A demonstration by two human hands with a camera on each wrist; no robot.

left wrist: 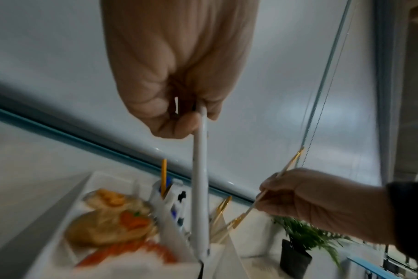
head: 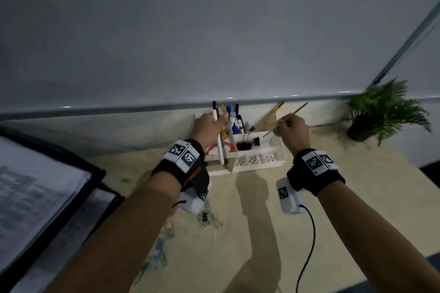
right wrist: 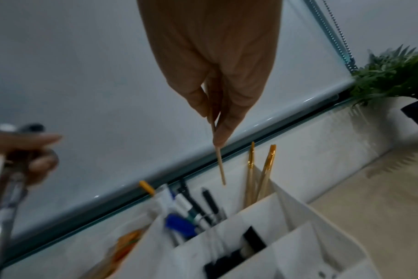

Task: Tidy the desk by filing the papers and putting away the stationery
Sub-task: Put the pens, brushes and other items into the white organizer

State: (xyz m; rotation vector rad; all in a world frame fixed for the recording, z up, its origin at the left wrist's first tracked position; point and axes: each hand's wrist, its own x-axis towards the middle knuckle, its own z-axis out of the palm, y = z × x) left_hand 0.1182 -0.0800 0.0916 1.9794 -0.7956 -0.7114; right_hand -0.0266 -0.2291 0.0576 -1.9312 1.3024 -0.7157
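Observation:
My left hand (head: 220, 121) grips a white pen (head: 221, 150) with a black cap. It holds the pen upright with the lower end down inside the white desk organizer (head: 262, 162). The left wrist view shows my fingers (left wrist: 179, 124) curled round the white pen (left wrist: 200, 188). My right hand (head: 278, 128) pinches a thin wooden paintbrush (head: 295, 110) above the organizer's right rear slot. In the right wrist view the brush handle (right wrist: 218, 162) hangs tip-down from my fingertips (right wrist: 223, 132), above the organizer (right wrist: 310, 245). Two gold-ferruled brushes (right wrist: 258, 179) and several pens (right wrist: 198, 207) stand in it.
An open black folder (head: 97, 173) with printed pages lies at the left. Small clips (head: 207, 216) lie on the beige desk in front of the organizer. A potted fern (head: 385, 112) stands at the back right. A black cable (head: 309, 245) trails from my right wrist.

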